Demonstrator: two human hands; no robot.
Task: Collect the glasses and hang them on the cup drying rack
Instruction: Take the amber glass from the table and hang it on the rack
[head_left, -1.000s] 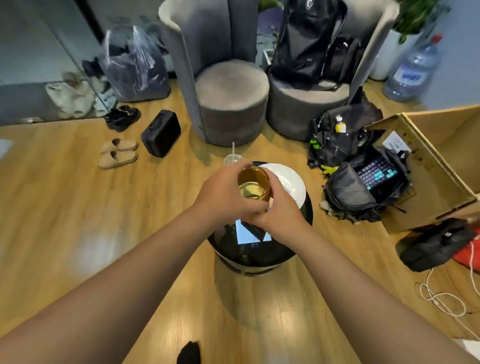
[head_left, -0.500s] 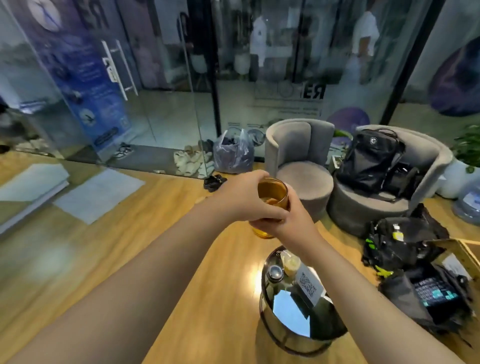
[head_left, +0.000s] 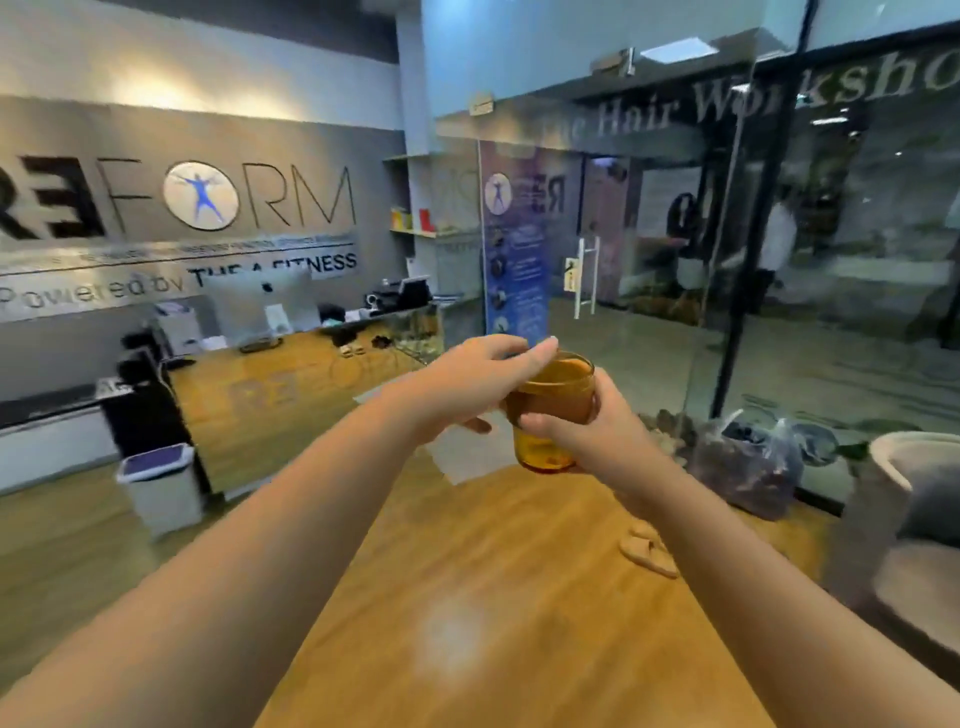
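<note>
An amber glass (head_left: 550, 415) is held upright in front of me, well above the wooden floor. My right hand (head_left: 587, 431) wraps around its side from the right and grips it. My left hand (head_left: 478, 384) comes in from the left, its fingers lying over the rim and its thumb against the glass's left side. No drying rack is in view.
A reception desk (head_left: 291, 374) with a monitor stands at the left, with a grey bin (head_left: 161, 483) beside it. A glass wall (head_left: 727, 260) runs along the right. A plastic bag (head_left: 748, 467), slippers (head_left: 649, 551) and a grey armchair (head_left: 904, 530) sit on the floor at right.
The view has swung up and left, away from the round black table and the chairs toward the reception desk. Both hands have kept the amber glass between them, carried along.
</note>
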